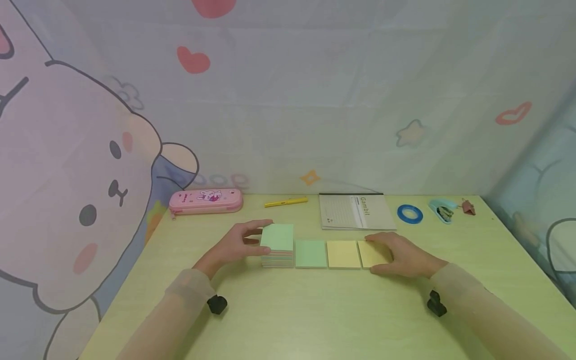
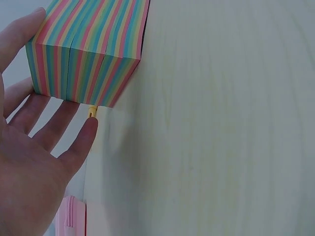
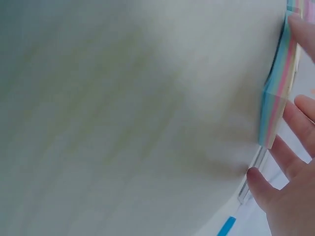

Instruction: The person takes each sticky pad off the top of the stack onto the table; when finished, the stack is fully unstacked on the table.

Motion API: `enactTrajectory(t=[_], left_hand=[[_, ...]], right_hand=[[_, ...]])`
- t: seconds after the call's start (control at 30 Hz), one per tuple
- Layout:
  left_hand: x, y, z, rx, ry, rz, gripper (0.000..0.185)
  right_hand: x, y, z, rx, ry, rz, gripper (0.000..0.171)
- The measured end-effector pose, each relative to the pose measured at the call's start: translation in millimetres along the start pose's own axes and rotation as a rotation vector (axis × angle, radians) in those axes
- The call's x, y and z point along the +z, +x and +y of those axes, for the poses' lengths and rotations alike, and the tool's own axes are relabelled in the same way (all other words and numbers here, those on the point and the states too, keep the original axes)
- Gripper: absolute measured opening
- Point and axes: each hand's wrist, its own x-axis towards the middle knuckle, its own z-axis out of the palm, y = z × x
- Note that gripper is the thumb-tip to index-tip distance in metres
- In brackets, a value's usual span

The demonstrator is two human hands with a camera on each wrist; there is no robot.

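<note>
A tall stack of sticky note pads (image 1: 277,237), green on top, stands at the left end of a row on the table. My left hand (image 1: 234,246) grips it from the left, thumb at the front and fingers at the back. Striped coloured edges of the stack (image 2: 83,54) fill the top of the left wrist view. To its right lie a thin green pad (image 1: 310,254) and a yellow pad (image 1: 343,254). At the right end, my right hand (image 1: 402,256) holds another yellow pad (image 1: 370,254) between thumb and fingers, partly covering it.
Along the back lie a pink pencil case (image 1: 207,201), a yellow pen (image 1: 286,202), a notebook (image 1: 355,212), a blue tape roll (image 1: 410,214), a light blue stapler (image 1: 442,210) and a small reddish-brown item (image 1: 468,207). A printed curtain (image 1: 288,100) hangs behind the table.
</note>
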Motion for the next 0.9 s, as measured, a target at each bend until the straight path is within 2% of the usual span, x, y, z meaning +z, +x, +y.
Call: enactTrajectory(t=[0.1, 0.2, 0.4, 0.57, 0.73, 0.9], left_hand=[[0.2, -0.8, 1.6, 0.001, -0.007, 0.0, 0.075], [0.6, -1.3, 2.7, 0.003, -0.012, -0.002, 0.075], [-0.2, -1.0, 0.8, 0.008, -0.011, 0.003, 0.075], [-0.4, -0.8, -2.4, 0.009, -0.017, 0.006, 0.075], [0.4, -1.1, -2.4, 0.01, -0.019, -0.001, 0.076], [-0.1, -1.4, -0.7, 0.017, -0.002, -0.009, 0.075]], right_hand=[[-0.1, 4.5, -4.7, 0.008, 0.007, 0.041, 0.081], [0.9, 13.4, -17.5, 0.007, 0.061, 0.088, 0.079], [6.2, 46.2, -62.9, -0.039, 0.19, 0.099, 0.076], [17.3, 78.2, -106.7, -0.111, 0.25, 0.078, 0.075], [27.9, 103.0, -147.0, -0.165, 0.2, 0.034, 0.078], [36.6, 119.1, -169.1, -0.202, 0.149, 0.04, 0.081]])
